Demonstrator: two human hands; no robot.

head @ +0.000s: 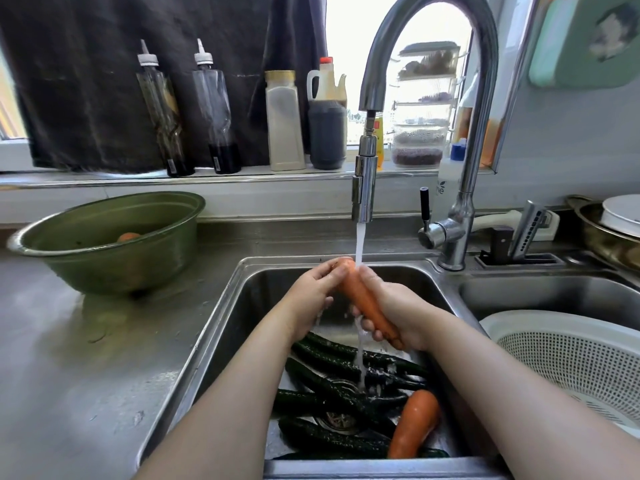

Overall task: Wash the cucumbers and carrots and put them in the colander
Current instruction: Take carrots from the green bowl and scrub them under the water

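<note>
The steel counter (69, 375) bears a green basin (104, 271) at left; its sink (225, 320) holds cucumbers (332, 441) and a carrot (414, 424).

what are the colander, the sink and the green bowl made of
The colander looks like white plastic, matt, with a moulded grid of small holes. The sink: stainless steel by its look, brushed grey with soft reflections. The green bowl: probably metal with a green glossy coat; its rolled rim shines silvery, but the look leaves it open.
</note>
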